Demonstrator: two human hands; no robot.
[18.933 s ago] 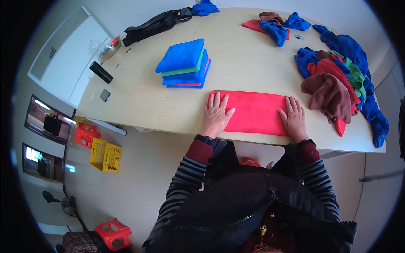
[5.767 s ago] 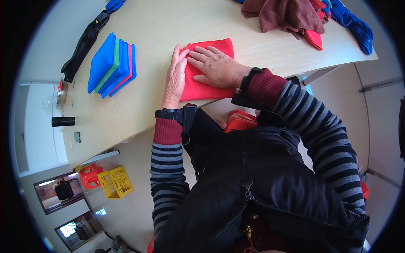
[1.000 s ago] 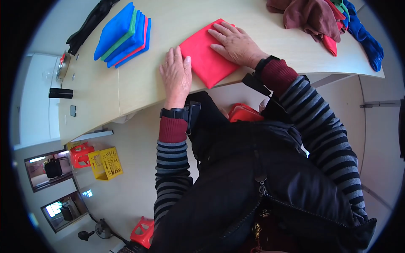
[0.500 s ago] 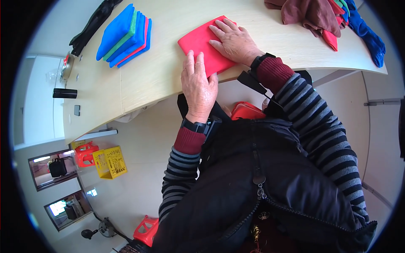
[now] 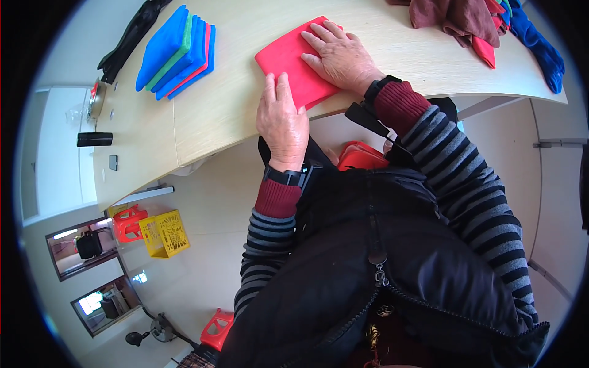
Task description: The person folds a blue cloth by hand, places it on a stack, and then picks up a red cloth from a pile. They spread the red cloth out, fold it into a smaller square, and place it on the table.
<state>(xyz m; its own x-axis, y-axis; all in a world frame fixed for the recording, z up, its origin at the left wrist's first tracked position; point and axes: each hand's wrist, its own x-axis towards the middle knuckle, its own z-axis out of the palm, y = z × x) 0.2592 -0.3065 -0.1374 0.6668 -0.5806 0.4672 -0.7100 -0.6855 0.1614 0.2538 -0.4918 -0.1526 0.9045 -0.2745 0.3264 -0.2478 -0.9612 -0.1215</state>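
Note:
A folded red cloth (image 5: 288,56) lies flat near the front edge of the table. My right hand (image 5: 345,60) rests palm down on its right side, fingers stretched and slightly spread. At the cloth's near left edge is my left hand (image 5: 283,126), with its fingers extended and touching the border; its thumb is partly hidden. To the left stands a neat stack of folded blue, green and red cloths (image 5: 179,56).
Loose brown cloths (image 5: 445,21) and a crumpled blue cloth (image 5: 537,46) lie at the right. A black cylinder (image 5: 94,139) and a dark garment-like item (image 5: 132,40) are on the left. Below are a yellow crate (image 5: 165,233) and red stools (image 5: 129,223).
My left hand has shifted slightly left along the cloth's edge. My right hand stays flat on the red cloth, and the view has tilted a little.

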